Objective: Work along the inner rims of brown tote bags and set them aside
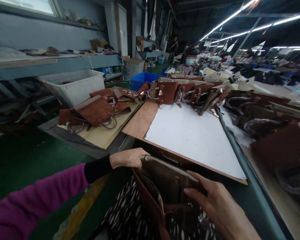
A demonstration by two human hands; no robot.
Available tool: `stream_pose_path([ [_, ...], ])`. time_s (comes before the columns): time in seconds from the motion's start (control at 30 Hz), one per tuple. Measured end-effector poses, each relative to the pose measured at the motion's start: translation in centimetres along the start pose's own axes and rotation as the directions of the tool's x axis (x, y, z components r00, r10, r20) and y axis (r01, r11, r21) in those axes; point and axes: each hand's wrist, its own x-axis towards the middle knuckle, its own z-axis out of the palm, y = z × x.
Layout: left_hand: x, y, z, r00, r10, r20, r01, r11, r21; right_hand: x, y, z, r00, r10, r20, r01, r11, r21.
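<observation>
A brown handbag [173, 186] rests in the lap, its mouth facing up and its dark lining showing. At the far left corner of the rim, my left hand [130, 158] grips the edge, with the fingertips hidden behind it. My right hand [212, 196] pinches the right side of the rim, thumb inside and fingers outside. Beyond the bag, a white sheet [187, 136] lies on a brown board [137, 123] on the table. Several brown handbags [168, 91] with plastic-wrapped handles stand along the sheet's far edge.
More brown handbags [95, 110] lie on a low stand at the left, and others [285, 143] crowd the table at the right. A white bin [75, 86] and a blue crate [142, 80] stand behind. A masked person [188, 65] sits across the table.
</observation>
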Motion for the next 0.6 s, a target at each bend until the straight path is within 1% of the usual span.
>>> stream_pose_path([
  [0.07, -0.7, 0.4, -1.1, 0.991, -0.038, 0.126, 0.041, 0.999, -0.021, 0.5, 0.6, 0.3, 0.998, 0.004, 0.06, -0.014, 0.985, 0.17],
  [0.13, -1.2, 1.0, -1.9, 0.975, -0.063, 0.212, 0.069, 0.997, -0.019, 1.2, 1.5, 1.1, 0.988, -0.029, 0.152, -0.027, 0.934, 0.357],
  [0.2, -1.4, 1.4, -2.2, 0.954, -0.097, 0.285, 0.098, 0.995, 0.008, 1.9, 2.7, 2.3, 0.965, -0.087, 0.246, -0.05, 0.863, 0.502],
  [0.27, -0.9, 1.1, -1.9, 0.939, -0.124, 0.322, 0.109, 0.992, 0.065, 2.5, 4.1, 3.8, 0.941, -0.13, 0.311, -0.084, 0.803, 0.59],
  [0.37, 0.2, 0.2, -1.2, 0.94, -0.132, 0.315, 0.075, 0.98, 0.186, 2.9, 6.0, 5.4, 0.913, -0.152, 0.38, -0.14, 0.755, 0.64],
  [0.47, 0.9, 0.1, -0.7, 0.955, -0.103, 0.279, 0.017, 0.955, 0.296, 2.8, 6.7, 5.5, 0.896, -0.096, 0.434, -0.212, 0.765, 0.608],
  [0.53, 0.9, 0.7, -0.5, 0.964, -0.081, 0.253, -0.009, 0.942, 0.335, 2.7, 6.4, 5.1, 0.906, -0.065, 0.418, -0.214, 0.782, 0.586],
  [0.6, 0.8, 1.3, -0.3, 0.965, -0.084, 0.248, -0.007, 0.938, 0.346, 2.6, 5.8, 4.7, 0.936, -0.059, 0.348, -0.164, 0.8, 0.577],
])
